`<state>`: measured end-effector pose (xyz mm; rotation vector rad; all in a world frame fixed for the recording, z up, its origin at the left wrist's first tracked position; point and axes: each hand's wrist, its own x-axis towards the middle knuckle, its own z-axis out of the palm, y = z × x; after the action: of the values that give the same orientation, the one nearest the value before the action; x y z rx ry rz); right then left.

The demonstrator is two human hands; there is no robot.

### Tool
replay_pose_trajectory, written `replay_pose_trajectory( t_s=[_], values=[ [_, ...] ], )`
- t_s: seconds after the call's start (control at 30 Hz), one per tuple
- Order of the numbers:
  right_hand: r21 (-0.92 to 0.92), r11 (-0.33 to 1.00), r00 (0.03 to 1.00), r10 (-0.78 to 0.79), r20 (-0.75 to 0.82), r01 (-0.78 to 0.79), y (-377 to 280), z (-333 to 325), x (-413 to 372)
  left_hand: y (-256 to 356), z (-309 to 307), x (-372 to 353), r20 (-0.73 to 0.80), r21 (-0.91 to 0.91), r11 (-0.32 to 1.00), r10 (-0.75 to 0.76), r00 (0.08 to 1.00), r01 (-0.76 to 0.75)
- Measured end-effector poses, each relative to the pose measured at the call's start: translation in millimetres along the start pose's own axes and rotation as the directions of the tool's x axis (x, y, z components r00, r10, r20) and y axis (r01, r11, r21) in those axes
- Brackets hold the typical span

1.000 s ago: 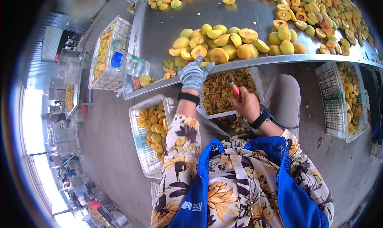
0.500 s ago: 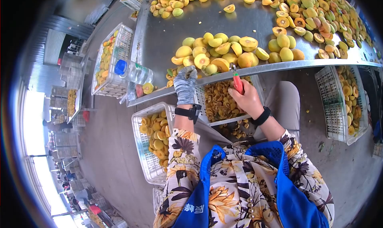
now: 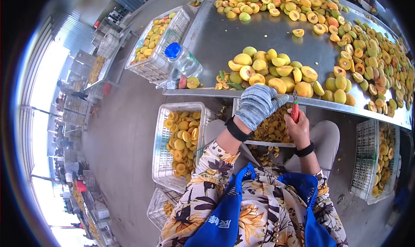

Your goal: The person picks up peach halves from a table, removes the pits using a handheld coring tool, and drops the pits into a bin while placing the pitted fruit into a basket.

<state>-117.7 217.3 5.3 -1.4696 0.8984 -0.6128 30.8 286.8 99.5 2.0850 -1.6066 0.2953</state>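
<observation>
Red-handled knife (image 3: 295, 111) stands upright in the bare right hand (image 3: 298, 128), fingers clamped round its handle, at the steel table's (image 3: 242, 35) near edge. The gloved left hand (image 3: 258, 105) curls just beside it, below the peach pile (image 3: 268, 70); whether its fingers grip anything cannot be told.

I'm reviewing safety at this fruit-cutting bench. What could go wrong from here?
1. The bare right hand holds a red-handled knife right beside the gloved left hand; a slip might cut either one.
2. The fruit pile lies against the metal table's near edge, so pieces may roll off onto the floor.
3. The water bottle appears to lie on its side at the table's corner and might roll off.
</observation>
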Motion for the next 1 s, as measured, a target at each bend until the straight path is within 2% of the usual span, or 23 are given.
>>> replay_pose_trajectory(
  t_s=[0.07, 0.1, 0.13, 0.17, 0.2, 0.23, 0.27, 0.3, 0.33, 0.37, 0.4, 0.43, 0.47, 0.5, 0.63, 0.7, 0.73, 0.77, 0.83, 0.9, 1.0],
  values=[
    [-0.035, 0.999, 0.999, -0.037, -0.010, 0.037, 18, 1, 2, 8, -3, -4, 0.034, 0.070, 0.997, 0.004, 0.999, -0.007],
    [-0.064, 0.995, 0.996, -0.082, -0.020, 0.081, 5, 8, -1, 11, -5, -6, 0.067, 0.146, 0.989, 0.009, 0.998, -0.019],
    [0.053, 0.992, 0.992, 0.109, 0.067, -0.113, -14, 5, -10, 14, -3, -11, 0.026, 0.126, 0.991, 0.048, 0.999, -0.051],
    [0.130, 0.983, 0.988, 0.115, 0.104, -0.128, -9, 6, -9, 26, -12, -12, 0.069, 0.138, 0.985, 0.094, 0.993, -0.103],
    [0.102, 0.980, 0.979, 0.159, 0.129, -0.172, 7, 3, -5, 35, -26, -9, 0.152, -0.014, 0.943, 0.331, 0.931, -0.333],
    [0.118, 0.848, 0.851, -0.524, 0.037, 0.517, 40, 11, 8, 56, -27, -14, 0.169, 0.097, 0.939, 0.312, 0.935, -0.330],
    [0.032, 0.802, 0.789, -0.594, 0.157, 0.597, -30, 10, -12, 103, -16, -16, -0.001, 0.481, 0.876, 0.045, 0.999, -0.038],
    [0.078, 0.791, 0.768, -0.609, 0.198, 0.607, -27, 27, -10, 115, -45, -9, 0.113, 0.291, 0.893, 0.324, 0.939, -0.343],
    [-0.158, 0.884, 0.898, -0.436, 0.061, 0.440, -10, 32, -13, 140, -71, -4, 0.277, 0.520, 0.701, 0.401, 0.873, -0.487],
    [-0.368, 0.907, 0.956, -0.265, -0.124, 0.204, 4, 30, -18, 149, -78, -9, 0.233, 0.402, 0.761, 0.452, 0.861, -0.509],
    [0.303, 0.949, 0.914, -0.042, 0.404, -0.090, 7, 0, -17, 152, -77, -9, 0.173, 0.283, 0.816, 0.474, 0.864, -0.504],
    [0.121, 0.975, 0.879, 0.112, 0.464, -0.188, -43, 4, -33, 150, -74, -12, 0.122, 0.187, 0.848, 0.481, 0.868, -0.496],
    [0.017, 1.000, 0.960, -0.026, 0.277, 0.022, -29, 22, -36, 147, -72, -13, 0.096, 0.134, 0.862, 0.480, 0.872, -0.489],
    [-0.119, 0.970, 0.975, -0.203, 0.091, 0.213, 2, 31, -32, 146, -71, -15, 0.078, 0.099, 0.869, 0.480, 0.874, -0.486],
    [-0.018, 0.981, 0.960, -0.185, 0.211, 0.193, 37, 21, -25, 143, -68, -24, 0.056, 0.015, 0.874, 0.484, 0.873, -0.485],
    [-0.116, 0.991, 0.969, -0.038, 0.243, 0.068, 71, 20, -9, 140, -69, -26, 0.043, -0.012, 0.875, 0.483, 0.874, -0.483],
    [-0.050, 0.999, 0.961, 0.021, 0.277, -0.007, 62, 23, -15, 139, -70, -27, 0.040, -0.026, 0.874, 0.485, 0.874, -0.484],
    [-0.054, 0.999, 0.959, 0.020, 0.282, -0.005, 41, 24, -24, 138, -71, -27, 0.033, -0.036, 0.876, 0.483, 0.875, -0.482],
    [-0.154, 0.984, 0.944, 0.131, 0.303, -0.087, 6, 29, -35, 138, -70, -29, 0.032, -0.058, 0.874, 0.484, 0.875, -0.482],
    [-0.122, 0.989, 0.939, 0.120, 0.322, -0.085, 10, 30, -34, 135, -71, -30, 0.032, -0.074, 0.874, 0.483, 0.875, -0.480],
    [-0.185, 0.982, 0.945, 0.099, 0.312, -0.042, 10, 30, -35, 132, -70, -32, 0.017, -0.092, 0.872, 0.485, 0.875, -0.481]
  ],
)
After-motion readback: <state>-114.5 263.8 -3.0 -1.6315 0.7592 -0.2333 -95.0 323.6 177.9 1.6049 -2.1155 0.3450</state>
